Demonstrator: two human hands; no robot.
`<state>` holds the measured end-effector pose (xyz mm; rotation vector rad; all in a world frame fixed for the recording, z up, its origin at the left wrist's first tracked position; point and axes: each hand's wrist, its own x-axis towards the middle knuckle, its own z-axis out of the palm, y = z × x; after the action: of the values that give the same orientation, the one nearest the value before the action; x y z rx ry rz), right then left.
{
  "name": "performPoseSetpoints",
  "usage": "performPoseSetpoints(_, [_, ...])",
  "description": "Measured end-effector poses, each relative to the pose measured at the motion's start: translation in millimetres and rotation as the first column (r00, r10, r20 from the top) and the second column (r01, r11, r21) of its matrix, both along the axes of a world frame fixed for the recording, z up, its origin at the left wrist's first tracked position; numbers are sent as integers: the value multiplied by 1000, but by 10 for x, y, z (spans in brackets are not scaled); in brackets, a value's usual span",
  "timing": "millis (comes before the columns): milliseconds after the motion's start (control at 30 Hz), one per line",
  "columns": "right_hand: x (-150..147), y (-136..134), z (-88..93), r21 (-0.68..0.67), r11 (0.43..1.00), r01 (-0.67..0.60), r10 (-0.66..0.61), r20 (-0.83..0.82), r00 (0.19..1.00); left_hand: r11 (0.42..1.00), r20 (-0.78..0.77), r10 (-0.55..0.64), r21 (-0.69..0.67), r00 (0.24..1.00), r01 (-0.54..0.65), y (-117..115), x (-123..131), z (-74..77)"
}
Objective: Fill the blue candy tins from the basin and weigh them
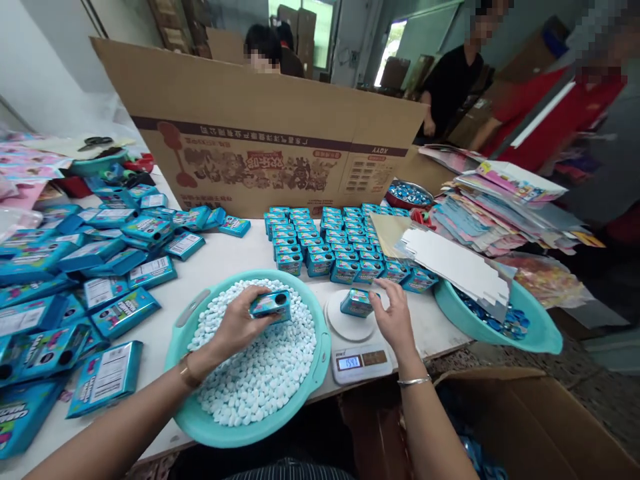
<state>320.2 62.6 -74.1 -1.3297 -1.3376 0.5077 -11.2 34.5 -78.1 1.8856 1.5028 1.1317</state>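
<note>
My left hand grips a small blue candy box above a turquoise basin of pale blue candies. The box's end with a dark round spot faces right. Another blue candy box stands on the round white plate of a kitchen scale, whose display is lit. My right hand is just right of that box, thumb and fingers apart; its thumb tip is close to the box, and I cannot tell whether it touches. Behind the scale stand rows of blue boxes.
A heap of blue boxes covers the left of the table. A large upright carton stands at the back. To the right are stacked printed sheets and a second turquoise basin. An open carton sits below. People stand beyond.
</note>
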Motion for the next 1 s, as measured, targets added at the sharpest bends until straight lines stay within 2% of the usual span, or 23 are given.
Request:
performPoseSetpoints(67, [63,53,-102,-40,998,39,-42,-68,997,996,-60,-58,-66,996,54,7,53,-38])
performPoseSetpoints(133, [72,79,-185,-98,992,85,-105,-216,971,984,-154,-121,-150,981,98,7,62,-58])
performPoseSetpoints(233, [42,110,-257,-184,978,94,-174,-485,857,982,-269,-138,-159,953,97,37,60,9])
performPoseSetpoints(300, [18,133,-271,-206,974,96,-205,-614,762,988,-301,-147,-98,942,123,94,147,141])
performPoseSetpoints(367, [3,147,-268,-215,968,127,-243,-694,678,973,-325,-230,-45,917,228,178,370,311])
performPoseSetpoints(433, [3,145,-261,-212,963,169,-271,-738,618,930,-376,-351,-34,857,366,282,720,461])
performPoseSetpoints(500, [25,126,-258,-201,958,206,-285,-753,593,898,-483,-424,-112,766,426,394,1121,537])
performPoseSetpoints(567, [64,95,-258,-189,953,237,-296,-749,593,888,-596,-443,-185,670,421,501,1481,528])
performPoseSetpoints(633, [107,59,-260,-188,945,267,-315,-739,596,893,-636,-436,-217,636,395,592,1740,452])
performPoseSetpoints(700, [132,30,-261,-191,940,284,-329,-734,594,899,-644,-430,-241,633,366,662,1884,347])
performPoseSetpoints(800, [100,29,-245,-214,941,262,-329,-753,570,899,-642,-436,-284,631,332,714,1934,237])
performPoseSetpoints(867, [33,64,-194,-228,950,215,-310,-776,549,898,-624,-439,-288,647,331,703,1891,267])
performPoseSetpoints(933, [-66,110,-84,-197,968,154,-249,-802,543,905,-599,-423,-242,679,350,657,1804,409])
performPoseSetpoints(1000, [-200,136,85,-115,987,108,-156,-814,560,916,-570,-384,-137,726,376,586,1674,627])
